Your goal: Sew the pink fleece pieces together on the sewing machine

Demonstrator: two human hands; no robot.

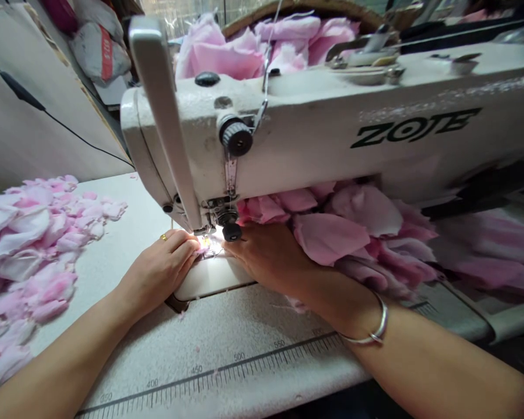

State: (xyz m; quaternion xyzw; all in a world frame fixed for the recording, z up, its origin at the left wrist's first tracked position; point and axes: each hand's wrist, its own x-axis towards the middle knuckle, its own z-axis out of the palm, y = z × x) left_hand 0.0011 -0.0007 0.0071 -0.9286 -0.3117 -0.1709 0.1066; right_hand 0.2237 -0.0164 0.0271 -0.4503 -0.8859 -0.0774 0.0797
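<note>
A white sewing machine spans the view, its lamp lighting the needle area. My left hand, wearing a gold ring, lies just left of the needle. Its fingertips press together on a small pink fabric piece beside the presser foot. Right of the needle, my right hand reaches in under the machine head with its fingers curled. A black knob and glare partly hide those fingertips, so what they hold cannot be made out. Gathered pink fabric bunches against the back of my right hand, under the machine arm.
Loose pink fabric petals are heaped on the table's left side. More pink fabric sits behind the machine. A printed ruler scale runs along the table's front edge. A white board with a black cord stands at the back left.
</note>
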